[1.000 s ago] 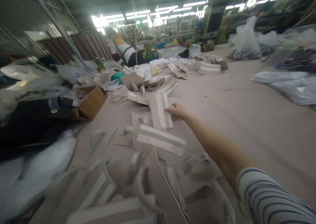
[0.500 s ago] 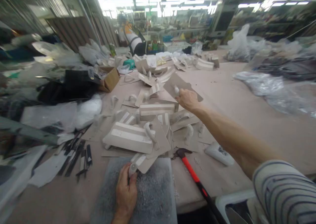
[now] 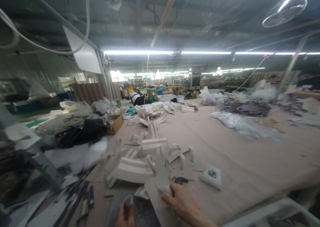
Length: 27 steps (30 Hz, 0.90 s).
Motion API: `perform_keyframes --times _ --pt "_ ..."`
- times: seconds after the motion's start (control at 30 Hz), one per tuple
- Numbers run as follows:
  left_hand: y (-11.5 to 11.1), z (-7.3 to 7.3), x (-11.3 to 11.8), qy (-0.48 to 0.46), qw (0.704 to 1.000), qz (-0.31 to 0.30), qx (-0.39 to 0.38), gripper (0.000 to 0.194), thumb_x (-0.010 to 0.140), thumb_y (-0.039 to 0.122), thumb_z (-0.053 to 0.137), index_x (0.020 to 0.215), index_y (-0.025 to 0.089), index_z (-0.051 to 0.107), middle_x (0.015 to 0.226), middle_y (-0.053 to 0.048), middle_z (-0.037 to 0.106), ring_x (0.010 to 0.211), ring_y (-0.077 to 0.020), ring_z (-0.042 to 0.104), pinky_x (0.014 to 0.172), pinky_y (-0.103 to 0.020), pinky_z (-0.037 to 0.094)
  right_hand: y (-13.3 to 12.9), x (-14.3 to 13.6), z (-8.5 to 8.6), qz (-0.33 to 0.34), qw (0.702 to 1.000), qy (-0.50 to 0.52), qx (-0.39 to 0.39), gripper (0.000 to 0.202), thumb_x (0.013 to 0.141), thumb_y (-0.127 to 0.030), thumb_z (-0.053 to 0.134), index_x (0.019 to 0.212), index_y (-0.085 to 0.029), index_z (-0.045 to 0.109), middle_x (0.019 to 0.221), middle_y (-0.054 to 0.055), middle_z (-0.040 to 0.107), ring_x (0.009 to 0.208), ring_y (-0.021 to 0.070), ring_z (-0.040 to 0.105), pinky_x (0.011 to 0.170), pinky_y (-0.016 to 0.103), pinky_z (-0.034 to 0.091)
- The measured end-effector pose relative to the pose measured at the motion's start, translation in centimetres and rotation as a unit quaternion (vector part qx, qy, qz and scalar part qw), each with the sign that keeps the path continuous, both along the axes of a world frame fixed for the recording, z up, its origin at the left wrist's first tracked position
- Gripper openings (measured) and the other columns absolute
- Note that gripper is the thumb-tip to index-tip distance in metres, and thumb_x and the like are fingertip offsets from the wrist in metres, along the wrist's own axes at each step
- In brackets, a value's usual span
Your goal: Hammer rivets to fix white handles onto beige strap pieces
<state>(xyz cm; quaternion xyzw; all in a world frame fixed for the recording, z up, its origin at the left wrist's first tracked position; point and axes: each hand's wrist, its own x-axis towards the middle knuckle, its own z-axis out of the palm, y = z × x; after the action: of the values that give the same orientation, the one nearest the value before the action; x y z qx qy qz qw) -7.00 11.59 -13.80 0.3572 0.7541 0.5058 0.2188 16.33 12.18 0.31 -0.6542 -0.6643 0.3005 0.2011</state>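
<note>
Low in the picture my left hand (image 3: 125,216) is closed around the rounded end of a pale handle (image 3: 129,200), whose panel (image 3: 142,192) lies just beyond. My right hand (image 3: 183,203) has its fingers wrapped round the handle of another flat beige panel (image 3: 153,195), tilted over the dark slab (image 3: 113,202). Behind the right hand shows a claw hammer's head (image 3: 181,180); most of its red handle is hidden by the forearm. Ahead of both hands lies a heap of beige panels (image 3: 135,170) with looped handles and white strips.
Dark strips and scraps (image 3: 85,203) lie at the left, near a black bag (image 3: 86,132) and a cardboard box (image 3: 116,124). To the right are a white packet (image 3: 211,177) and clear plastic bags (image 3: 240,123). A person (image 3: 135,97) is at the far end.
My right hand has come back from the far side of the heap to beside my left hand, bringing a panel by its handle. The camera view has tilted up.
</note>
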Motion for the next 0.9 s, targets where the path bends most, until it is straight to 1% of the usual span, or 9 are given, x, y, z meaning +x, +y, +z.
perform_keyframes --times 0.07,0.13,0.2,0.33,0.4,0.5,0.63,0.8,0.9 --pt "-0.2 1.4 -0.8 -0.021 0.999 -0.030 -0.007 0.041 0.072 0.046 0.066 0.104 0.022 0.071 0.099 -0.013 0.079 0.098 -0.0362 0.072 0.077 -0.039 0.057 -2.3 -1.3 -1.4 -0.006 0.999 0.040 -0.011 0.035 0.082 -0.033 0.063 0.110 -0.014 0.067 0.098 0.011 0.073 0.091 0.0234 0.067 0.074 0.028 0.042" --pt "-0.4 3.0 -1.3 -0.057 0.998 -0.036 0.012 0.038 0.071 0.042 0.067 0.102 0.020 0.072 0.099 -0.012 0.079 0.101 -0.0331 0.072 0.081 -0.037 0.056 -4.1 -2.3 -2.3 -0.003 0.998 0.061 -0.010 0.056 0.083 -0.031 0.061 0.136 -0.012 0.056 0.109 0.013 0.072 0.102 0.0249 0.067 0.084 0.030 0.044" --pt "-0.7 4.4 -1.4 -0.098 0.992 -0.070 0.035 0.032 0.073 0.038 0.067 0.096 0.018 0.073 0.099 -0.011 0.079 0.099 -0.0282 0.072 0.086 -0.034 0.055 -5.3 -3.1 -2.9 0.014 0.998 0.059 0.000 0.066 0.087 -0.031 0.059 0.149 -0.015 0.044 0.111 0.013 0.073 0.105 0.0257 0.067 0.089 0.033 0.045" --pt "-1.2 6.1 -0.5 -0.188 0.970 -0.089 0.130 0.036 0.073 0.038 0.073 0.101 0.015 0.070 0.101 -0.009 0.078 0.094 -0.0216 0.072 0.087 -0.031 0.054 -7.0 -3.7 -4.3 0.051 0.998 0.017 0.008 0.056 0.092 -0.035 0.058 0.145 -0.020 0.052 0.103 0.011 0.075 0.097 0.0266 0.070 0.087 0.035 0.047" --pt "-1.5 6.5 0.5 -0.217 0.958 -0.124 0.137 0.039 0.071 0.035 0.077 0.103 0.016 0.069 0.101 -0.009 0.078 0.094 -0.0203 0.072 0.087 -0.030 0.054 -7.6 -3.9 -4.8 0.056 0.998 -0.009 0.001 0.053 0.092 -0.036 0.059 0.142 -0.019 0.055 0.108 0.013 0.075 0.100 0.0275 0.070 0.088 0.035 0.047" --pt "-1.5 6.7 2.2 -0.246 0.944 -0.181 0.122 0.039 0.070 0.032 0.080 0.103 0.016 0.067 0.100 -0.009 0.078 0.092 -0.0197 0.073 0.088 -0.031 0.054 -8.2 -3.9 -5.0 0.063 0.996 -0.060 -0.023 0.054 0.095 -0.039 0.055 0.143 -0.015 0.052 0.106 0.016 0.075 0.100 0.0291 0.070 0.085 0.036 0.048" --pt "-1.1 6.1 4.7 -0.242 0.927 -0.269 0.097 0.039 0.073 0.034 0.077 0.105 0.016 0.065 0.098 -0.009 0.078 0.089 -0.0210 0.073 0.085 -0.033 0.056 -8.2 -3.6 -4.6 0.086 0.988 -0.118 -0.043 0.052 0.098 -0.041 0.048 0.142 -0.012 0.052 0.100 0.017 0.075 0.094 0.0308 0.072 0.079 0.036 0.049" --pt "0.0 5.4 5.8 -0.073 0.932 -0.349 0.060 0.032 0.081 0.028 0.069 0.112 0.021 0.068 0.106 -0.007 0.076 0.098 -0.0232 0.071 0.091 -0.036 0.054 -7.8 -2.8 -4.8 0.080 0.988 -0.121 -0.046 0.049 0.099 -0.043 0.047 0.137 -0.014 0.055 0.097 0.015 0.075 0.093 0.0305 0.072 0.077 0.035 0.049" --pt "1.4 5.1 4.5 -0.022 0.942 -0.328 0.066 0.032 0.081 0.030 0.069 0.111 0.020 0.069 0.106 -0.008 0.076 0.100 -0.0241 0.070 0.094 -0.037 0.052 -7.9 -2.7 -5.1 0.086 0.989 -0.109 -0.041 0.051 0.098 -0.045 0.047 0.137 -0.013 0.054 0.097 0.015 0.075 0.093 0.0306 0.072 0.077 0.035 0.049"
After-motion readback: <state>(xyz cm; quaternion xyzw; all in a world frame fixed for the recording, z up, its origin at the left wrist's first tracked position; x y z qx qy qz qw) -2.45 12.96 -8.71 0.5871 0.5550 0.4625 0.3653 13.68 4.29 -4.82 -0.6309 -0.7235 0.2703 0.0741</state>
